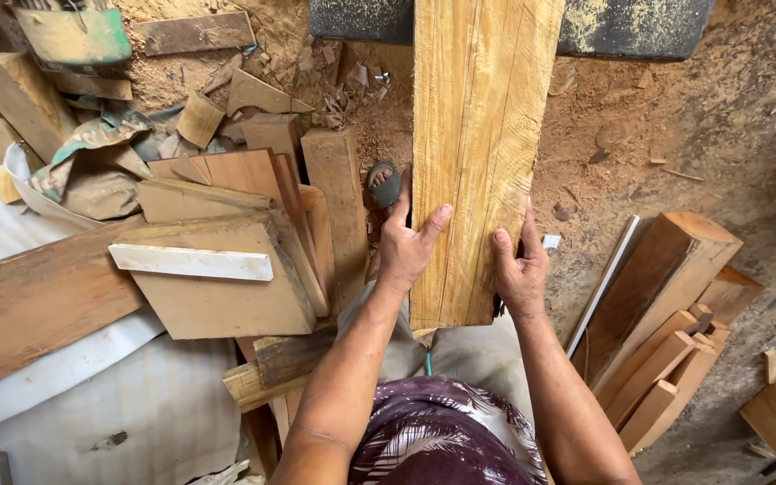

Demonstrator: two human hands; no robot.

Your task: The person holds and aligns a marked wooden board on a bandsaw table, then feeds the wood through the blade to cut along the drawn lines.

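A crumpled paper sack (92, 175) — tan with green printed patches — lies at the upper left among the offcuts, slumped and creased; beside it a white sack edge (24, 180) curls up; no labels, signs or screens show.

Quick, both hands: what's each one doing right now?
Left hand: gripping the left edge of the pale plank.
Right hand: gripping the same plank's right edge.

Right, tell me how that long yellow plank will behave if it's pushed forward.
The plank looks thick and solid, so it probably stays stiff rather than bending. Its rough-sawn face likely gives the left hand and right hand good grip. Being long, it may feel heavy and could tip if unsupported.
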